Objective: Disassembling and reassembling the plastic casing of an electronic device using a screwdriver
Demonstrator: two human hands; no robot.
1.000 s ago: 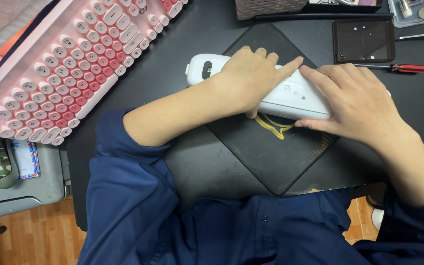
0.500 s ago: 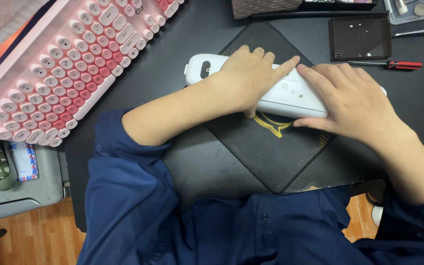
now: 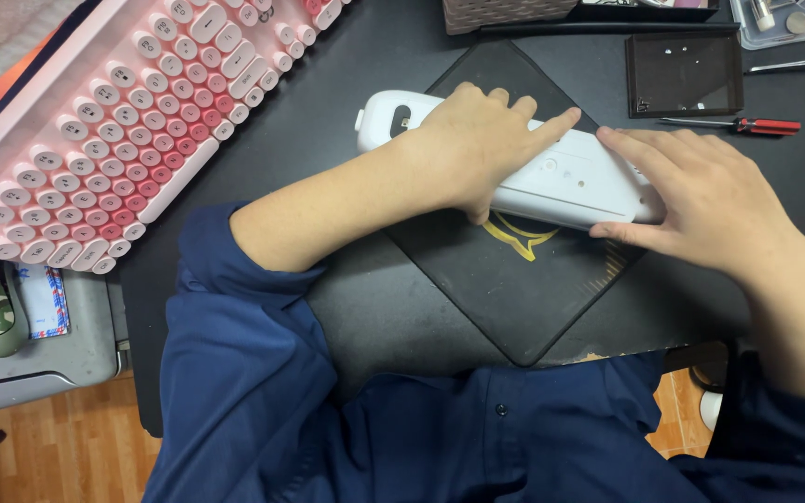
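Note:
A long white plastic device lies across a black square mat with a gold emblem, on a black desk. My left hand rests over its left half, fingers spread and the index finger stretched along the top. My right hand covers its right end, fingers flat on top and the thumb along the near edge. The device's rounded left end, with a dark oval opening, sticks out past my left hand.
A pink round-key keyboard lies diagonally at the left. Behind the mat sit a dark square tray, a red-handled screwdriver, a woven basket and a clear parts box. A grey unit stands beside the desk's left edge.
Both hands stay on the white device; my right hand has slid slightly toward its right end. The view has shifted a little.

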